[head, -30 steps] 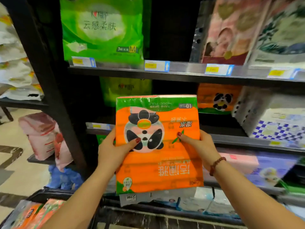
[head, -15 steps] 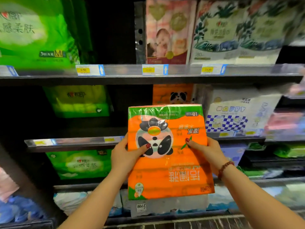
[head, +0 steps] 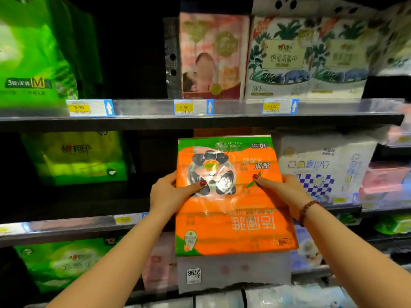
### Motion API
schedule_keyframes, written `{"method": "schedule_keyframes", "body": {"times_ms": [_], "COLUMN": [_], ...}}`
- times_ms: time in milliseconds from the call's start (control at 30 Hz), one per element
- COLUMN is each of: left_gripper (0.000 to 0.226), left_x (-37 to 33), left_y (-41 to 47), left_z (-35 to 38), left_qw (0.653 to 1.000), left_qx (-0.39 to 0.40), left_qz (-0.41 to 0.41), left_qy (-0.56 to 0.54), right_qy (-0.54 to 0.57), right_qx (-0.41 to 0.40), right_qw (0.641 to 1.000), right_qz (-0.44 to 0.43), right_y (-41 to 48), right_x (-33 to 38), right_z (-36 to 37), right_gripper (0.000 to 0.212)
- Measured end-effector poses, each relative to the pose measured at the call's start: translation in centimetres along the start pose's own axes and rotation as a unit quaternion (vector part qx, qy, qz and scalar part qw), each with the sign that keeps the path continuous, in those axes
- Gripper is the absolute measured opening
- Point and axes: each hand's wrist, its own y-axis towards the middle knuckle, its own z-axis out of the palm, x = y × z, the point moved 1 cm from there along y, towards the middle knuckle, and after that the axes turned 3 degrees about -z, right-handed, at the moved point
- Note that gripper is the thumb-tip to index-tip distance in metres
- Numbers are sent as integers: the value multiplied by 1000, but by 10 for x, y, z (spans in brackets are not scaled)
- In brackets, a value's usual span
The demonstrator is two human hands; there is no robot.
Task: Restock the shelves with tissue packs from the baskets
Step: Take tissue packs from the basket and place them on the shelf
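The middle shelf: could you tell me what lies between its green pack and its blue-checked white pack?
Head view: a dark gap, then the orange panda pack, gripped by the left hand and right hand.

L hand (head: 170,194), R hand (head: 287,193) holding pk (head: 231,221) (inverted)

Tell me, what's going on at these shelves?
A person is holding an orange panda tissue pack, print upside down, with the left hand and right hand gripping its sides. It is held up in front of the middle shelf, between a green pack and a blue-checked pack, not yet set down.
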Motion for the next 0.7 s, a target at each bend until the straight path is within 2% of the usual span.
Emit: {"method": "schedule_keyframes", "body": {"times_ms": [167,267,533,700], "left_gripper": [29,31,54,41], "left_x": [2,7,17,15], "left_y": [53,82,137,167], "left_z": [5,10,25,39], "left_qw": [1000,1000,997,998], "left_qx": [14,9,16,10], "left_qz": [9,28,76,55], "left_qy": [-10,-3,-11,-30], "right_qy": [-9,3,14,44], "right_qx": [-2,-5,-45,-52], "right_qw": [1000,999,995,994], "right_qz": [-17,-43,-87,-80], "right_y": [49,75,130,160], "right_x": [8,7,4,6], "right_z": [11,18,25,26], "right_gripper": [44,39,32,49]}}
